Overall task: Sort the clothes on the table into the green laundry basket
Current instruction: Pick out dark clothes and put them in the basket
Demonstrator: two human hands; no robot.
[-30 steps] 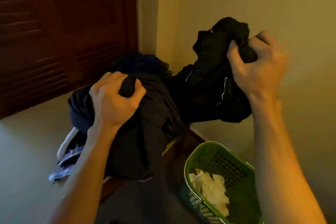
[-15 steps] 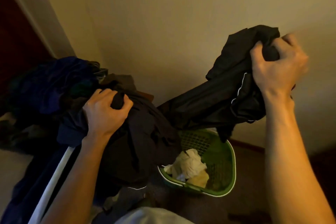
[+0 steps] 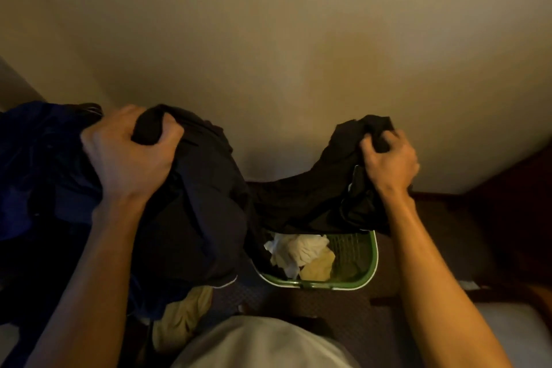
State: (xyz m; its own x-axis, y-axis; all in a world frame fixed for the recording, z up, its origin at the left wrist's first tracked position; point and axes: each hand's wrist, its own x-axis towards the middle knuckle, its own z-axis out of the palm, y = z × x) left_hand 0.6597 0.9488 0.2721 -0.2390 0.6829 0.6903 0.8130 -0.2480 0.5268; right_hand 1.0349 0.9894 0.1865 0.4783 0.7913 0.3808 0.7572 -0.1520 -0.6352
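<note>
Two bare hands hold one dark garment [image 3: 298,203] stretched in the air above the green laundry basket [image 3: 372,260], and we take that basket as our landmark throughout. Our right hand [image 3: 388,161] is above the basket's far right corner, fingers curled tight around a bunched end of the cloth. Our left hand [image 3: 128,155] is up and well to the left of the basket, fist closed around the other bunched end. Between the two fists the fabric sags, and its lowest fold hangs just over the basket's far rim, hiding that edge. Inside the basket we can see a crumpled white cloth [image 3: 298,251] and a pale yellow cloth [image 3: 319,266] lying beside it. Left of the basket, under our left forearm, is a heap of dark blue and black clothes [image 3: 35,164], and a tan garment [image 3: 182,317] hangs down near our body, lower left of the basket. As we judge it, the main risk is that much of the garment's bulk sits left of the basket, so letting go now could drape it over the rim or drop it onto the dark floor [image 3: 448,233] beside the basket. We also think the left fist may be gripping cloth from the heap as well, which could drag other pieces off; the dim light keeps us from telling.
</note>
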